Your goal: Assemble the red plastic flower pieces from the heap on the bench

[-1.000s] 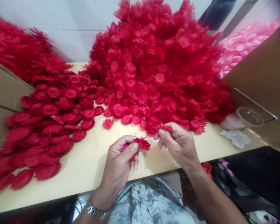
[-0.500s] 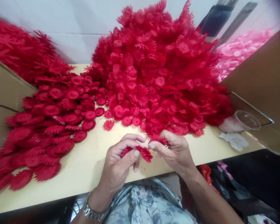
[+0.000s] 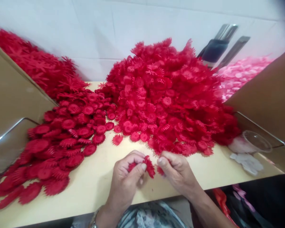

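Note:
Near the table's front edge, my left hand [image 3: 125, 179] is closed on a red fabric flower piece [image 3: 149, 167] with a toothed edge, pinched between thumb and fingers. Just to its right, my right hand [image 3: 179, 173] pinches another red flower piece [image 3: 160, 170], mostly covered by the fingers. The two held pieces are a short gap apart. Beyond both hands rises a tall heap of red flower pieces [image 3: 166, 101], its front edge close to the fingers. One single red flower piece [image 3: 117, 139] lies by itself left of that heap.
Larger red discs [image 3: 68, 142] spread over the table's [image 3: 90, 177] left side. Cardboard walls [image 3: 11, 79] stand at both sides, with pink pieces [image 3: 242, 72] behind the right one. A clear plastic cup [image 3: 256, 142] and crumpled white tissue [image 3: 247, 163] lie at right.
The camera view has tilted up, so everything sits lower in the picture. My right hand has drawn its red piece back from the heap's edge, level with the piece in my left hand.

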The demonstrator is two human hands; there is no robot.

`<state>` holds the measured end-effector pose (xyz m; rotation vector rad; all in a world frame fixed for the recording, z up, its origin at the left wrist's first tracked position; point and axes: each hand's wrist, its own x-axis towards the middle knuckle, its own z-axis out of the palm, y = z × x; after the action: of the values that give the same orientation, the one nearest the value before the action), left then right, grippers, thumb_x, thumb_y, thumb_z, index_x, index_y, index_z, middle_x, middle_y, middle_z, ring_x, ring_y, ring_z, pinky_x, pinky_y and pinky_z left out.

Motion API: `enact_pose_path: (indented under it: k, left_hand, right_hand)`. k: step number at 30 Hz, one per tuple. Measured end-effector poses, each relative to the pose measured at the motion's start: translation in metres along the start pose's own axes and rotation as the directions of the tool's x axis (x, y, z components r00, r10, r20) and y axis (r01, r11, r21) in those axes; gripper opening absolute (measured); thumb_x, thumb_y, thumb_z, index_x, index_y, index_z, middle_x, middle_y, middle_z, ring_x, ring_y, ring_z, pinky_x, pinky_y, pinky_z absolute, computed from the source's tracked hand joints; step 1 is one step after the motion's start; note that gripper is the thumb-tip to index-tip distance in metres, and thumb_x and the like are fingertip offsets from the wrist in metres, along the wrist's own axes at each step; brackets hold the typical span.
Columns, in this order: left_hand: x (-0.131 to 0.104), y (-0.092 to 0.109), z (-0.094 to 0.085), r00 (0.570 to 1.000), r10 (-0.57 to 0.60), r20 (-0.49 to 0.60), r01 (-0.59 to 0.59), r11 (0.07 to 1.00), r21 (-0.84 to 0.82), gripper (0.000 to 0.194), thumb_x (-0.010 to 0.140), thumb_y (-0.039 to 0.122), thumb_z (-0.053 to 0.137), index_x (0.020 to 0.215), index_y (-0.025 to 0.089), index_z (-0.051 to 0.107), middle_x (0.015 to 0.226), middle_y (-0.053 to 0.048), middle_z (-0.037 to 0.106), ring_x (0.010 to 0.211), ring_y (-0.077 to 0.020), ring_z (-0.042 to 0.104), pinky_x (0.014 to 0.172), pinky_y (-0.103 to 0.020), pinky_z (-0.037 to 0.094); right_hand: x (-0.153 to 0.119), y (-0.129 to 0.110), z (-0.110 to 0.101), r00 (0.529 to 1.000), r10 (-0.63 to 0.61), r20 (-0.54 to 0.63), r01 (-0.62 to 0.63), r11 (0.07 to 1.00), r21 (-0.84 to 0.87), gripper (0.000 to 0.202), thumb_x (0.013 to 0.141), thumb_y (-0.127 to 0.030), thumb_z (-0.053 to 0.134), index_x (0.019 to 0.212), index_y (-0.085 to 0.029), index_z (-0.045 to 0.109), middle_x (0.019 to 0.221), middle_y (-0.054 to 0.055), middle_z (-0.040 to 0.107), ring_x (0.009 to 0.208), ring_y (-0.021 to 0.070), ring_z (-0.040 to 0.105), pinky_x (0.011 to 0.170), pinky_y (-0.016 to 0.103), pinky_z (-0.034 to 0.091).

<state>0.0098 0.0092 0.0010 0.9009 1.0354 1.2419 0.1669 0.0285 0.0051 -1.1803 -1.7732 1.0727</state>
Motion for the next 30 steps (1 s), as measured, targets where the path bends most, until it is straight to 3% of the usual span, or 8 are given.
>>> enact_pose_path:
  k: [3, 7, 12, 14, 17, 21, 25, 30]
  left_hand:
    - [0.007, 0.005, -0.004, 0.998, -0.001, -0.058, -0.005, 0.996, -0.094, 0.010, 0.071, 0.018, 0.064, 0.062, 0.015, 0.064, 0.072, 0.000, 0.054, 0.049, -0.0072, 0.046, 0.040, -0.019, 0.035]
    - [0.019, 0.011, -0.002, 0.994, -0.002, -0.105, -0.009, 0.994, -0.106, 0.010, 0.067, 0.016, 0.065, 0.057, 0.015, 0.064, 0.072, -0.001, 0.057, 0.051, -0.0093, 0.049, 0.041, -0.021, 0.040]
    - [0.029, 0.006, -0.004, 0.962, -0.110, -0.252, 0.066, 0.982, -0.175, 0.002, 0.064, 0.012, 0.067, 0.064, 0.014, 0.068, 0.080, -0.002, 0.065, 0.056, -0.0056, 0.054, 0.054, -0.016, 0.042]
    - [0.030, 0.005, -0.008, 0.958, -0.134, -0.252, 0.086, 0.978, -0.192, 0.007, 0.065, 0.013, 0.068, 0.071, 0.015, 0.070, 0.081, -0.003, 0.067, 0.057, -0.0050, 0.054, 0.054, -0.014, 0.041]
    - [0.027, 0.006, -0.010, 0.971, -0.103, -0.215, 0.052, 0.972, -0.230, 0.005, 0.064, 0.013, 0.068, 0.069, 0.015, 0.070, 0.085, -0.004, 0.068, 0.060, -0.0071, 0.056, 0.056, -0.017, 0.044]
    - [0.021, 0.005, -0.008, 0.989, -0.033, -0.145, -0.009, 0.960, -0.280, 0.005, 0.064, 0.015, 0.070, 0.068, 0.017, 0.071, 0.080, -0.003, 0.067, 0.064, -0.0129, 0.060, 0.054, -0.022, 0.048]
    - [0.015, 0.001, -0.004, 0.993, 0.012, -0.114, -0.041, 0.964, -0.262, 0.005, 0.064, 0.017, 0.072, 0.068, 0.018, 0.072, 0.073, -0.001, 0.065, 0.058, -0.0103, 0.057, 0.050, -0.020, 0.047]
    - [0.007, 0.002, -0.007, 0.989, -0.114, -0.092, 0.093, 0.974, -0.207, 0.013, 0.071, 0.026, 0.068, 0.081, 0.018, 0.071, 0.063, 0.000, 0.061, 0.049, -0.0065, 0.048, 0.043, -0.016, 0.037]
  right_hand:
    - [0.017, -0.006, -0.009, 0.983, -0.118, -0.140, 0.080, 0.965, -0.251, 0.036, 0.091, -0.036, 0.039, 0.060, -0.018, 0.046, 0.049, -0.004, 0.042, 0.043, 0.0074, 0.041, 0.044, 0.019, 0.031]
    - [0.057, -0.012, -0.021, 0.936, -0.340, -0.087, 0.212, 0.746, -0.631, 0.022, 0.089, -0.032, 0.046, 0.092, -0.015, 0.060, 0.080, 0.005, 0.061, 0.072, 0.0148, 0.056, 0.067, 0.025, 0.042]
    - [0.085, -0.009, -0.027, 0.940, -0.340, -0.045, 0.127, 0.467, -0.875, 0.034, 0.084, -0.033, 0.055, 0.114, -0.018, 0.058, 0.110, 0.013, 0.058, 0.099, 0.0296, 0.050, 0.079, 0.042, 0.041]
    - [0.081, -0.008, -0.028, 0.920, -0.388, -0.050, 0.172, 0.517, -0.839, 0.029, 0.084, -0.029, 0.054, 0.109, -0.017, 0.061, 0.112, 0.012, 0.058, 0.101, 0.0284, 0.050, 0.081, 0.042, 0.041]
    - [0.064, -0.011, -0.024, 0.902, -0.430, -0.031, 0.315, 0.707, -0.633, 0.019, 0.086, -0.023, 0.050, 0.095, -0.015, 0.066, 0.096, 0.009, 0.064, 0.090, 0.0196, 0.055, 0.081, 0.033, 0.043]
    - [0.042, -0.018, -0.012, 0.963, -0.236, 0.131, 0.256, 0.952, -0.169, 0.017, 0.087, -0.025, 0.051, 0.084, -0.017, 0.066, 0.077, 0.002, 0.063, 0.072, 0.0115, 0.057, 0.067, 0.024, 0.044]
    - [0.031, -0.017, 0.000, 0.966, -0.138, 0.220, 0.133, 0.990, 0.038, 0.016, 0.086, -0.021, 0.052, 0.078, -0.016, 0.065, 0.073, 0.000, 0.062, 0.069, 0.0099, 0.056, 0.065, 0.022, 0.042]
    - [0.025, -0.016, 0.004, 0.979, -0.155, 0.131, 0.164, 0.984, -0.062, 0.016, 0.084, -0.015, 0.050, 0.075, -0.015, 0.063, 0.070, 0.001, 0.058, 0.064, 0.0095, 0.052, 0.059, 0.021, 0.038]
